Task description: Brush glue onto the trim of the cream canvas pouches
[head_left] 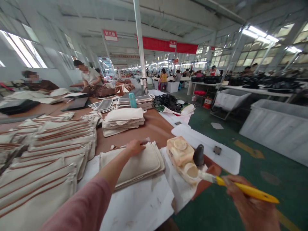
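In my right hand is a yellow-handled brush, its pale bristles at the round opening of a glue-stained plastic container. A dark cone-shaped piece stands beside that opening. My left hand rests on the top edge of a short stack of cream fabric pieces, fingers bent together at a small pale bit; whether they grip it is hard to tell. White paper lies under the stack.
Rows of cream pieces with brown edges cover the left. Behind are another cream stack, a teal bottle and two people across the table. White bins stand on the right.
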The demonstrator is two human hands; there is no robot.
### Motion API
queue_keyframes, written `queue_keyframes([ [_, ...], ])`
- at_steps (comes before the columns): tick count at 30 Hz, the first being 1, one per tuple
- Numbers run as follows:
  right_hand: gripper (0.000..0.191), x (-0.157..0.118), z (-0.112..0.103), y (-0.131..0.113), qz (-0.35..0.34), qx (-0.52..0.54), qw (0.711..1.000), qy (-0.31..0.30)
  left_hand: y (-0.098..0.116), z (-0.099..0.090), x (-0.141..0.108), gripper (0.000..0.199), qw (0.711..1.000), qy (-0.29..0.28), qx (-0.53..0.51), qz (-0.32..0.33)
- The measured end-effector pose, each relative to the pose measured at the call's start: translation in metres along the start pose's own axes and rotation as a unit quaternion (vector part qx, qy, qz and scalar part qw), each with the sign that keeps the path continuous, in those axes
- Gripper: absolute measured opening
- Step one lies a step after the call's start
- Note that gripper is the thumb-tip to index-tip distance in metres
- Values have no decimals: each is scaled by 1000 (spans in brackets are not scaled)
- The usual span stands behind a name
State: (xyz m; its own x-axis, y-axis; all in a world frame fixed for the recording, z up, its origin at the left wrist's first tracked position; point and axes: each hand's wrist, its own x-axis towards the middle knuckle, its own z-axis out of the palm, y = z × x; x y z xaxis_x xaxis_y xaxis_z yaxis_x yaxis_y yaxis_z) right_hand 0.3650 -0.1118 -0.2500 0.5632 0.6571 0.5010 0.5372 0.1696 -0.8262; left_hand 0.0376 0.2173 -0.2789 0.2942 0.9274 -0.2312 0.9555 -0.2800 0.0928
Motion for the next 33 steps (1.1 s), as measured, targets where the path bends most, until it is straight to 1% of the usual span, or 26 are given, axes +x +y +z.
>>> queue_keyframes([
  [2, 28, 8, 14, 12, -15, -51, 994, -96, -2, -1, -2, 35, 1000, 6, -5, 16],
  [3, 30, 11, 22, 21, -23, -72, 988, -136, -3, -3, -4, 35, 1000, 12, -7, 24],
  [4, 32, 14, 29, 31, -32, -90, 982, -162, -4, -5, -7, 35, 999, 17, -9, 33],
  [7, 35, 18, 49, 62, -70, -133, 968, -200, -6, -14, -25, 28, 997, 46, -15, 62],
  [10, 37, 22, 58, 80, -93, -136, 961, -223, -3, -22, -55, 17, 989, 105, -22, 98],
  [11, 37, 23, 58, 82, -94, -134, 961, -221, 0, -23, -68, 17, 985, 131, -24, 108],
  [13, 37, 22, 55, 79, -105, -137, 962, -212, 5, -23, -93, 24, 975, 182, -25, 123],
  [16, 29, 16, 46, 66, -158, -125, 955, -216, 10, -17, -127, 34, 959, 243, -18, 141],
  [18, 20, 9, 40, 58, -192, -94, 953, -214, 11, -11, -147, 33, 935, 309, 2, 175],
  [20, 16, 0, 35, 51, -211, -71, 953, -204, 11, -5, -165, 31, 900, 378, 31, 216],
  [21, 16, -4, 33, 49, -223, -67, 951, -203, 10, -3, -174, 28, 884, 402, 46, 233],
  [22, 17, -7, 30, 49, -236, -68, 947, -206, 9, -1, -182, 23, 876, 414, 58, 242],
  [24, 17, -12, 26, 49, -262, -76, 933, -234, 8, 1, -198, 14, 873, 419, 75, 239],
  [27, 18, -14, 19, 49, -292, -81, 918, -257, 8, -1, -219, 22, 887, 401, 57, 220],
  [29, 18, -13, 16, 45, -295, -72, 922, -240, 9, -9, -229, 20, 898, 381, 27, 220],
  [31, 17, -12, 14, 39, -276, -55, 935, -217, 9, -19, -234, 23, 908, 348, 5, 234],
  [33, 12, -11, 14, 32, -255, -44, 941, -218, 9, -31, -233, 27, 923, 286, -13, 256],
])
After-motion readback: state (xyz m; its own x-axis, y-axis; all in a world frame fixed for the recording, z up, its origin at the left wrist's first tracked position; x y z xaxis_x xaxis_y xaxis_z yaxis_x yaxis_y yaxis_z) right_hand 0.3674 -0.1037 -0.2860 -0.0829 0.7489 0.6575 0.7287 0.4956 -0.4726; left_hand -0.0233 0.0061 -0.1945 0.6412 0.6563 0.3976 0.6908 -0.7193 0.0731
